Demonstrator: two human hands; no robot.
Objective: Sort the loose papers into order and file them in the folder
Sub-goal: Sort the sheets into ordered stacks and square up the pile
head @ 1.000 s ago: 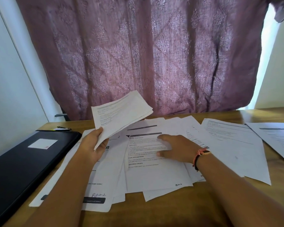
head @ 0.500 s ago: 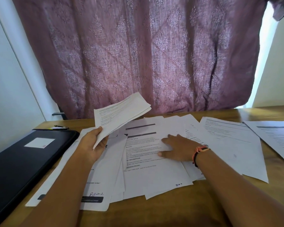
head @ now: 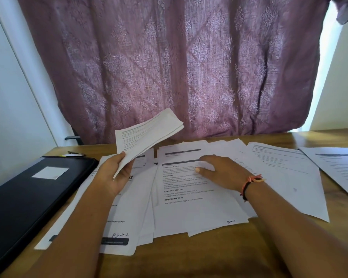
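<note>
Little has shifted. The left hand (head: 113, 175) keeps its grip clamped on a raised sheaf (head: 147, 135) just right of the closed black folder (head: 28, 193). The right hand (head: 219, 171), grip apart and fingers flat, has crept slightly up the top sheet of the loose papers (head: 189, 213), which are spread on the table (head: 189, 259) farther right of the folder. Sorting looks to be at an early stage, with nothing filed.
</note>
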